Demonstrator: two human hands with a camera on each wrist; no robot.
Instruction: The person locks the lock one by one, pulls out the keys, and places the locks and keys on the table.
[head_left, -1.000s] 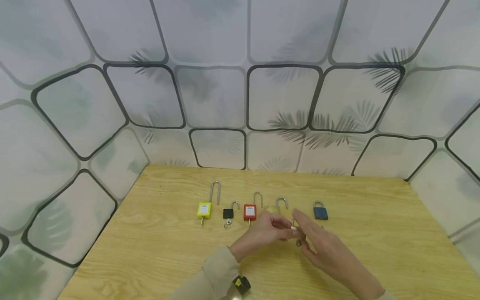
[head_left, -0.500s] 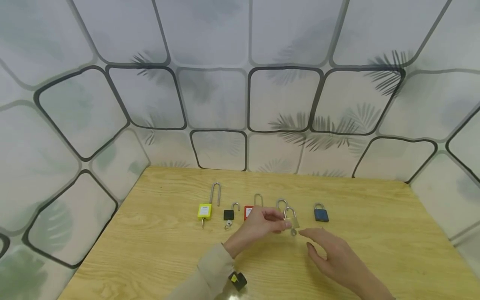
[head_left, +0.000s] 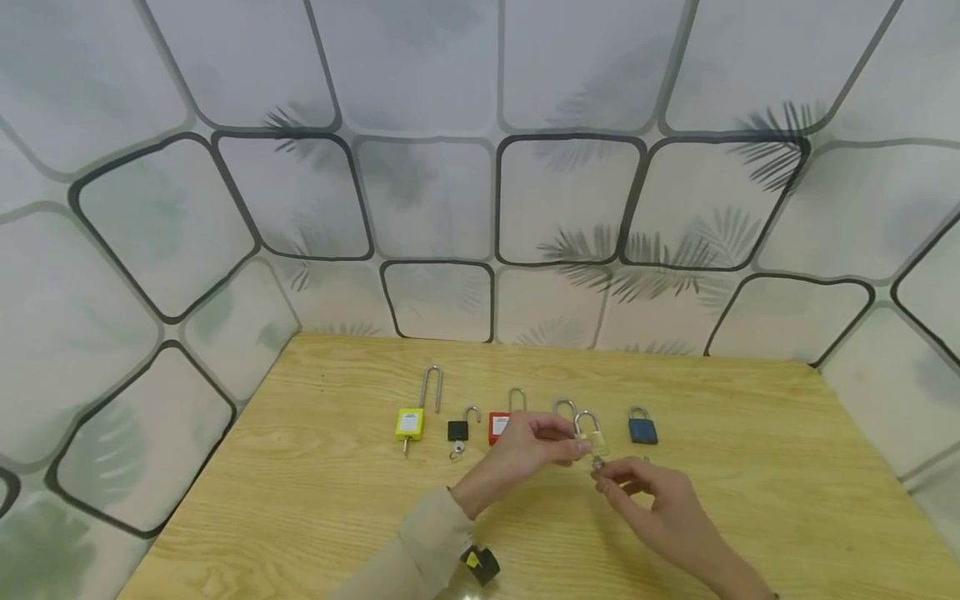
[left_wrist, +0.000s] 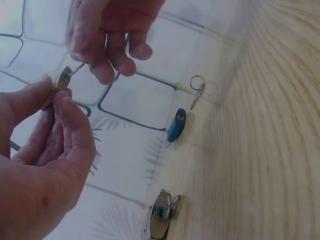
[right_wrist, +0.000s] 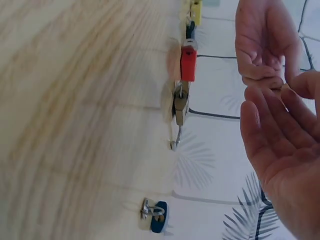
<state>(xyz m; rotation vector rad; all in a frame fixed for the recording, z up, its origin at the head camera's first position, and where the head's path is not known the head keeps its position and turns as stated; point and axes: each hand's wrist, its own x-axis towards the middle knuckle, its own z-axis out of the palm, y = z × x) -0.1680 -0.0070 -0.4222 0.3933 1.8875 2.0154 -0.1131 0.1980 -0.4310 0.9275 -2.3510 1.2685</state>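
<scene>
My left hand (head_left: 521, 457) pinches a small brass padlock (head_left: 597, 441) by its left side, with its shackle pointing away from me. From the near end of the padlock sticks a key (head_left: 597, 464), pinched between the thumb and fingers of my right hand (head_left: 663, 498). The left wrist view shows the padlock (left_wrist: 64, 78) between left thumb and fingers, the thin metal key (left_wrist: 77, 69) reaching to the right fingertips. Behind my hands lies a larger brass padlock, its raised shackle (head_left: 564, 406) showing; its body (right_wrist: 181, 109) appears in the right wrist view.
Along the table (head_left: 322, 517) lie a yellow padlock (head_left: 409, 423), a black padlock (head_left: 457, 430) and a red padlock (head_left: 498, 427), all with raised shackles. A blue padlock (head_left: 642, 430) lies at right, with loose keys (left_wrist: 199, 90) near it. A black-and-yellow object (head_left: 481, 565) shows beside my left sleeve.
Both hands were at the small brass padlock; my right hand then drew away to the right and has come back to pinch the key. The padlock has turned its face toward the camera.
</scene>
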